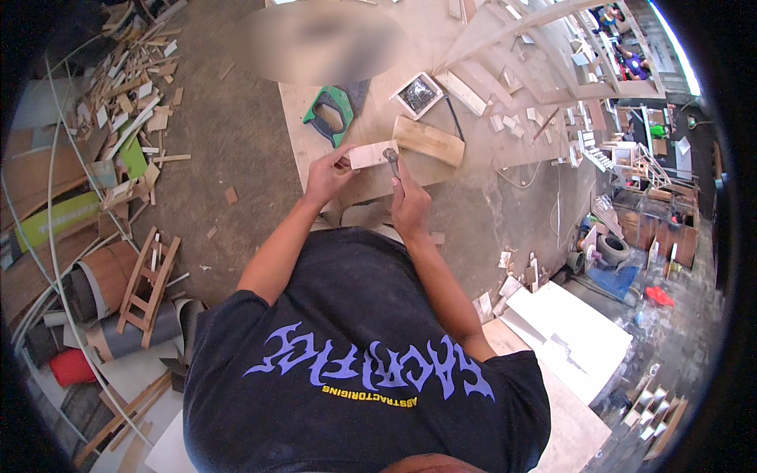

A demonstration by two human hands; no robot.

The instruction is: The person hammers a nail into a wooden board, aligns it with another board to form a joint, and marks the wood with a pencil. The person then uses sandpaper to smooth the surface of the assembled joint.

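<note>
Evidently left fingers (342,161) grip pale oblong wooden block (367,155), right fingers (398,188) clench grey metal hammer (391,156) over it; misaim could bruise left fingers.

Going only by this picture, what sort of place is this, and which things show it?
Most likely a woodworking shop: the right hand holds a hammer, a green-handled saw lies on the worktop, and wood offcuts are heaped at far left.

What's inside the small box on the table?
The box holds many small, dark, loose pieces, too small to identify. They cover its bottom, so anything beneath them can't be seen.
</note>
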